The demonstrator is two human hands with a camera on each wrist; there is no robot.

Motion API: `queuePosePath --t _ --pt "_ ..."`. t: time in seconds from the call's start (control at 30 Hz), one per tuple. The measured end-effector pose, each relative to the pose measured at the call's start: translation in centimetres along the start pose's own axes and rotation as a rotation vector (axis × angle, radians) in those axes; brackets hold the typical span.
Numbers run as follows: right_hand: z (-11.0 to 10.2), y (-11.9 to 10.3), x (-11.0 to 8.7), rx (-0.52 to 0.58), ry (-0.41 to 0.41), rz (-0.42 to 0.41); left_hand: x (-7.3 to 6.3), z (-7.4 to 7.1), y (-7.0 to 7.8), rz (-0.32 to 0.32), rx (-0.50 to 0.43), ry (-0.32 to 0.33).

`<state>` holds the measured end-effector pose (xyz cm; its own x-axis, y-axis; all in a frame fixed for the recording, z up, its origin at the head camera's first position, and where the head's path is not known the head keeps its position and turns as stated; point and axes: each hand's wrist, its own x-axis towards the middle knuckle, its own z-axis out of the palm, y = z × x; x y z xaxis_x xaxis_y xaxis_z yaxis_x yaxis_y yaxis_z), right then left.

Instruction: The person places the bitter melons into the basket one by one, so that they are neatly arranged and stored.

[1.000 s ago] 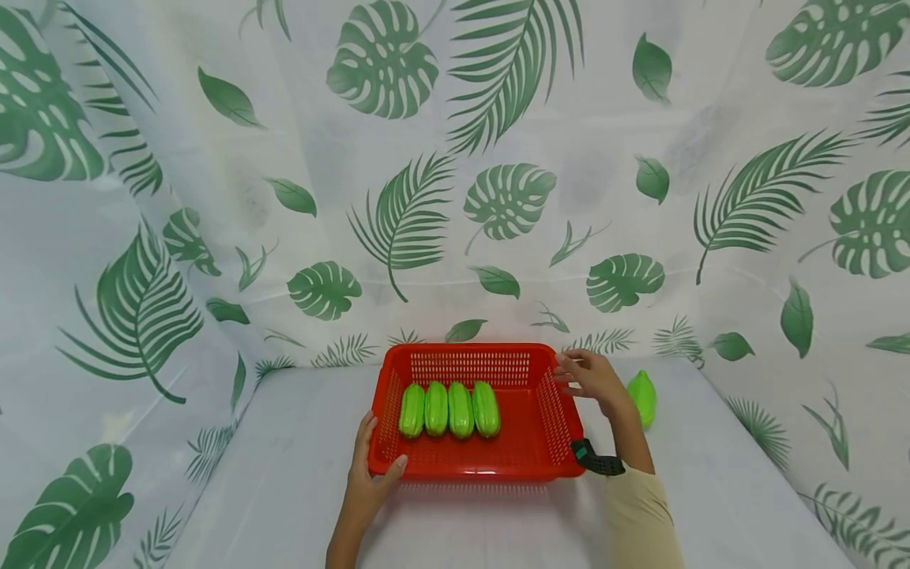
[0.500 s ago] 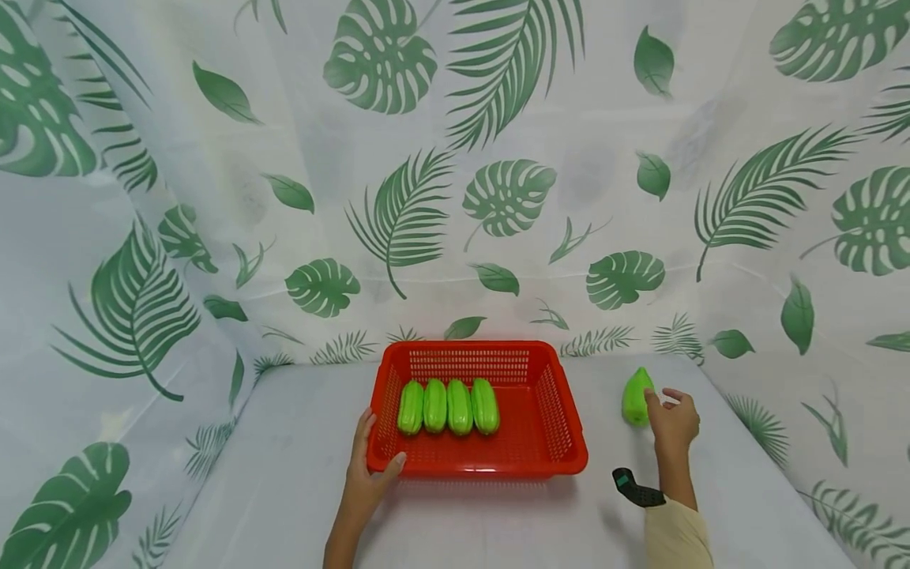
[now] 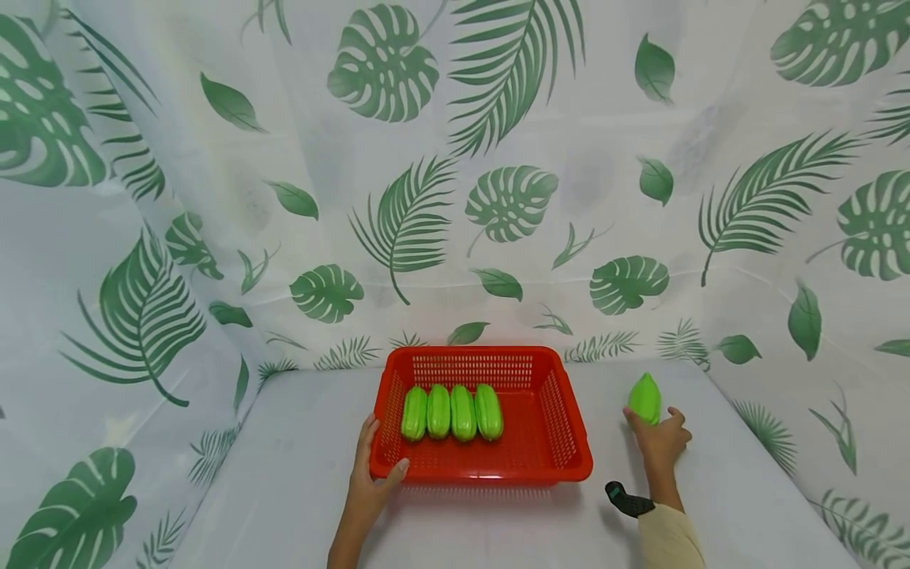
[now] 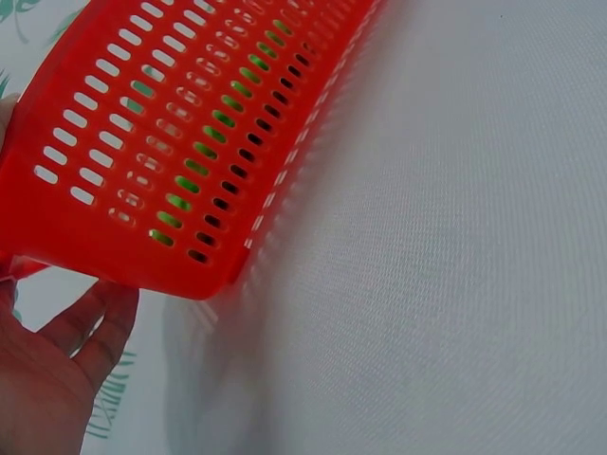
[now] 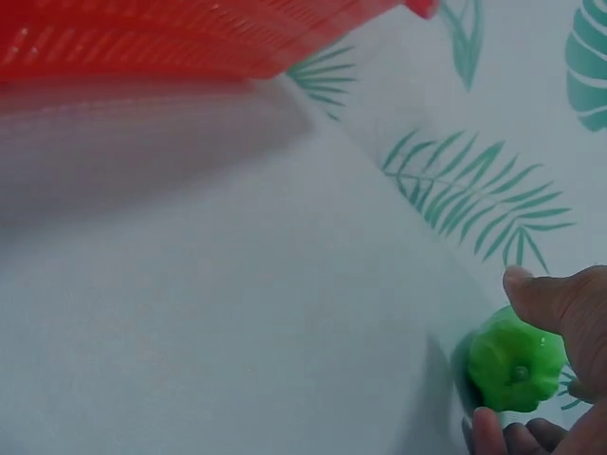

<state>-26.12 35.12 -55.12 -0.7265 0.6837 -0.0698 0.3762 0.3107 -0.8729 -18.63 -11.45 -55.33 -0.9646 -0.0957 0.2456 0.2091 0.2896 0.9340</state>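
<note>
A red perforated plastic basket [image 3: 529,442] stands on the white-covered table. Several glossy, light-green ribbed vegetables [image 3: 463,415] lie side by side in its left half; their kind is unclear. My left hand [image 3: 364,494] holds the front left corner, thumb at the front rim and fingers along the left side. Another such vegetable [image 3: 644,397], pointed at its far end, lies on the table right of the basket. Around its near end is my right hand [image 3: 663,444]. The right wrist view shows that hand's thumb [image 5: 545,299] and fingers spread on opposite sides of the vegetable, not closed round it.
Behind the table hangs a white sheet [image 3: 441,269] printed with green leaves, which also covers both sides. A dark strap [image 3: 629,502] sits at my right wrist, beside a beige sleeve [image 3: 668,537].
My right hand has left the basket's right rim, moved right, and come to the near end of the loose vegetable. My left hand stays at the basket corner.
</note>
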Motion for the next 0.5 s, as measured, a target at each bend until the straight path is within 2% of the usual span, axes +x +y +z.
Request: queuePosePath --t 0.2,0.5 --pt "0.9 0.0 0.4 -0.015 0.035 -0.046 0.0 -0.1 0.1 0.003 0.0 0.006" --pt "1.5 0.1 0.5 -0.091 0.06 -0.032 -0.1 0.0 0.2 -0.026 -0.009 -0.005"
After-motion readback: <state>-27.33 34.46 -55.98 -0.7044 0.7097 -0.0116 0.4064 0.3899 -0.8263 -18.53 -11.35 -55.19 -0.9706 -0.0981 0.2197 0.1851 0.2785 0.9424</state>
